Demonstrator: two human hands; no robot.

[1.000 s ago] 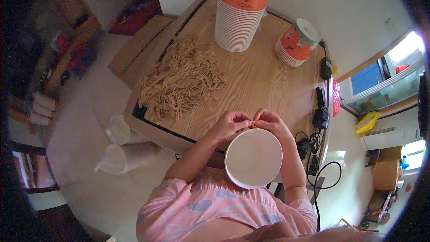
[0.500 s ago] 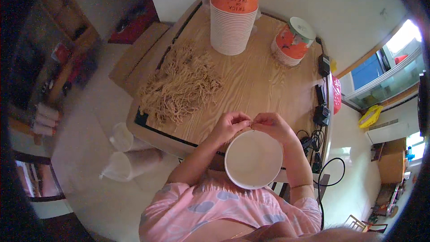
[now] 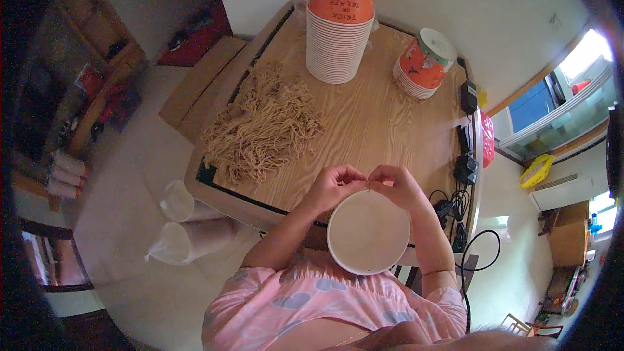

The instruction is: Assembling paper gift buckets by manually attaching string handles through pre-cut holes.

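left hand (image 3: 336, 186): pinched nearly closed, string (image 3: 368, 188) seemingly held
right hand (image 3: 398, 187): likewise, at twelve o'clock on bucket (image 3: 369, 233)
rim (image 3: 365, 273): seemingly being worked; steady pinching needed

Left fingers (image 3: 351, 174) and right fingers (image 3: 383, 173) pinch close together.

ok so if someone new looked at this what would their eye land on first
Probably the tall tub stack, orange and white, at the far end of the table. Next, perhaps, the open tub by the near edge, its white inside facing up, with the left hand and right hand meeting at its far rim. The tangled tan string also stands out, heaped on the table's left side.
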